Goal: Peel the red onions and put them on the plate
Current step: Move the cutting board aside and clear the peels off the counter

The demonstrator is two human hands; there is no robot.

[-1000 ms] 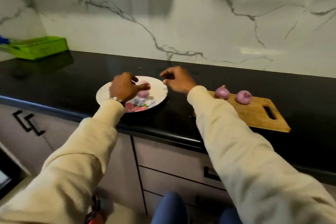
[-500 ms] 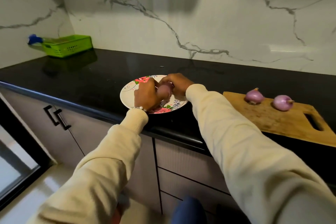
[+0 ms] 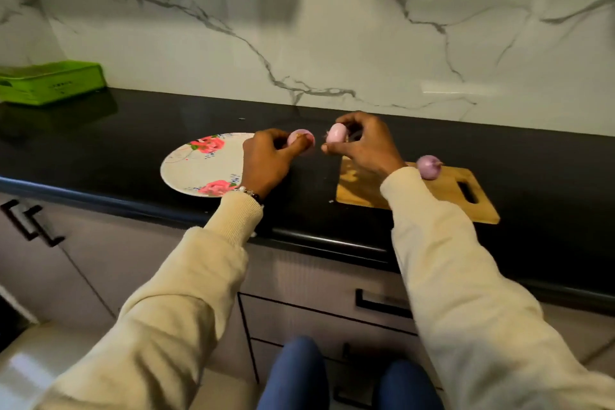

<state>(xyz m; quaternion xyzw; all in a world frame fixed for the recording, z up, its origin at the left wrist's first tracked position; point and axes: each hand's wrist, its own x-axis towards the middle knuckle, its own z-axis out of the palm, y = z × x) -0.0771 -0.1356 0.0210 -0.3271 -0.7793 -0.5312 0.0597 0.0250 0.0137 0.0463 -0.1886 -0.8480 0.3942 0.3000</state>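
My left hand [image 3: 266, 160] grips a pale pink onion [image 3: 301, 139] between thumb and fingers, just past the right rim of the floral plate [image 3: 199, 166]. My right hand [image 3: 364, 143] pinches a second pale pink onion piece [image 3: 336, 132] a little to the right, above the counter between the plate and the wooden cutting board [image 3: 449, 193]. The two pieces are apart. One unpeeled red onion [image 3: 429, 166] lies on the board behind my right sleeve. My right wrist hides the middle of the board. Nothing lies on the visible part of the plate.
A black counter [image 3: 116, 130] runs along a marble wall. A green plastic basket [image 3: 50, 81] stands at the far left. Cabinet drawers with black handles [image 3: 382, 304] sit below the counter edge, and my knees show at the bottom.
Both hands were together on one onion over the plate; now they have moved right and apart, each holding a pink piece. Only one onion shows on the board, where two showed before.
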